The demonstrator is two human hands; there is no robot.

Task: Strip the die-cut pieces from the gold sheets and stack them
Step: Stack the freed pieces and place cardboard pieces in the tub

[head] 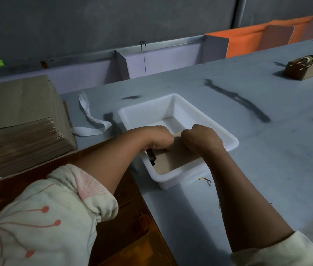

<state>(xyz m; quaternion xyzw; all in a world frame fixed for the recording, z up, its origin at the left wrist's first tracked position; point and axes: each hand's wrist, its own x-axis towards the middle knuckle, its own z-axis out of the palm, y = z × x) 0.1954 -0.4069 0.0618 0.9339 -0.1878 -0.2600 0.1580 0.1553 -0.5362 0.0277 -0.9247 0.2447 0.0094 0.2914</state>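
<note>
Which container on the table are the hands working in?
The white plastic tub, where left hand and right hand grip a brown card; the small brown box sits apart at far right.

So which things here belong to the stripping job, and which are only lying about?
Job: left hand, right hand, brown card piece they grip, white tub, gold sheets, probably the brown sheet stack.
Lying about: white paper strip, small cardboard box.
</note>
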